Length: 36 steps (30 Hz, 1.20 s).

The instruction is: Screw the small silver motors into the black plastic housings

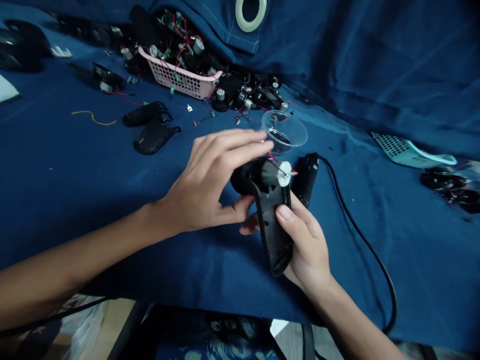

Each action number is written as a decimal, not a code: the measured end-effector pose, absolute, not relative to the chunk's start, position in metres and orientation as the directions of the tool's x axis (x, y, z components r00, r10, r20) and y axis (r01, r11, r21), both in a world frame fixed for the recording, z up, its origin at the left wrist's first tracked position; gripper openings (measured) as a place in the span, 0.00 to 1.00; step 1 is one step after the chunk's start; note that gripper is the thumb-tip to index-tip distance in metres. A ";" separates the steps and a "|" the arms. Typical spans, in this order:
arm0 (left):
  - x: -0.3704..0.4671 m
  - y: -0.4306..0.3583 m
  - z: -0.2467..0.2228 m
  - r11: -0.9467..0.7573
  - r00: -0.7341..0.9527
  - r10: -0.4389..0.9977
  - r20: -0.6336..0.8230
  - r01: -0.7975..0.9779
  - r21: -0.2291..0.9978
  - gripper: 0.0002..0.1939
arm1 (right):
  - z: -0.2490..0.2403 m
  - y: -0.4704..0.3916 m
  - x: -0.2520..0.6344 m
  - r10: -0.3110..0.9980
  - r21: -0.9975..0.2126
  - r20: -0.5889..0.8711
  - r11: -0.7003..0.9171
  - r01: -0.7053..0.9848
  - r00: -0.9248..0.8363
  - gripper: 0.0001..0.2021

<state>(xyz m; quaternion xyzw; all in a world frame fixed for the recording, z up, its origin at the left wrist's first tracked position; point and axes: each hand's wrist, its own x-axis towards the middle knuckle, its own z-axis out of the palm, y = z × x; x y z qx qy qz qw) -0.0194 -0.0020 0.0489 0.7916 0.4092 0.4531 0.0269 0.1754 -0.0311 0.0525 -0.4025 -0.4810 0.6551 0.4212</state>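
Upright in my right hand (309, 240) is a black plastic housing (275, 225), its hollow handle half facing me. My right thumb presses on the handle's inside, with the fingers behind it. A motor with a white end cap (284, 174) sits in the housing's upper part, with thin red and black wires at it. My left hand (212, 182) is curved around the round upper end, thumb below and fingers over the top; the fingers' contact is partly hidden. Just behind stand a clear plastic cup (285, 130) of small dark screws and a black corded tool (307, 175).
A pink basket (180, 75) heaped with motors, wires and black parts stands at the back. Two black shell pieces (155, 132) and a yellow strand (93, 118) lie left. A teal basket (412, 152) is at right. The tool's cable (360, 225) curves down to the front edge.
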 end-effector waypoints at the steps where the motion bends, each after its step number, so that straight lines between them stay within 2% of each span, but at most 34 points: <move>1: -0.018 -0.003 0.047 -0.646 0.214 0.667 0.714 0.643 0.411 0.30 | 0.053 -0.031 0.175 0.933 -0.959 -0.133 -0.206 -0.195 -0.334 0.12; 4: -0.012 -0.003 0.038 -0.605 0.150 0.647 0.748 0.697 0.384 0.32 | 0.051 -0.029 0.173 0.907 -0.921 -0.143 -0.269 -0.282 -0.397 0.13; 9: -0.010 0.002 0.027 -0.628 0.209 0.665 0.717 0.676 0.386 0.29 | 0.042 -0.023 0.174 0.860 -0.825 -0.158 -0.385 -0.414 -0.485 0.13; 14: -0.010 0.003 0.026 -0.616 0.167 0.704 0.690 0.627 0.476 0.32 | 0.034 -0.019 0.175 0.825 -0.827 -0.164 -0.414 -0.381 -0.540 0.15; 16: -0.010 0.003 0.026 -0.599 0.134 0.711 0.690 0.630 0.495 0.31 | 0.033 -0.018 0.177 0.893 -0.885 -0.142 -0.308 -0.350 -0.428 0.16; 19: -0.010 0.006 0.024 -0.544 0.060 0.763 0.644 0.598 0.589 0.27 | 0.034 -0.015 0.182 0.966 -0.961 0.039 -0.034 -0.275 -0.256 0.24; 22: -0.008 0.010 0.017 -0.431 -0.055 0.861 0.506 0.451 0.782 0.22 | 0.037 -0.013 0.188 0.908 -0.967 0.229 0.171 -0.187 -0.351 0.29; 24: -0.006 0.012 0.013 -0.330 -0.115 0.916 0.384 0.329 0.885 0.21 | 0.037 -0.014 0.189 0.876 -0.963 0.267 0.257 -0.079 -0.402 0.29; 28: 0.001 0.011 0.010 -0.168 -0.133 0.972 0.193 0.175 0.970 0.24 | 0.033 -0.016 0.188 0.901 -0.924 0.264 0.338 0.176 -0.344 0.32; 31: 0.004 0.009 0.012 -0.132 -0.092 0.985 0.147 0.154 0.979 0.27 | 0.030 -0.016 0.188 0.930 -0.883 0.273 0.344 0.320 -0.246 0.28; 36: 0.002 0.008 0.013 -0.107 -0.025 0.993 0.115 0.218 0.970 0.33 | 0.032 -0.015 0.190 0.935 -0.848 0.282 0.348 0.399 -0.215 0.26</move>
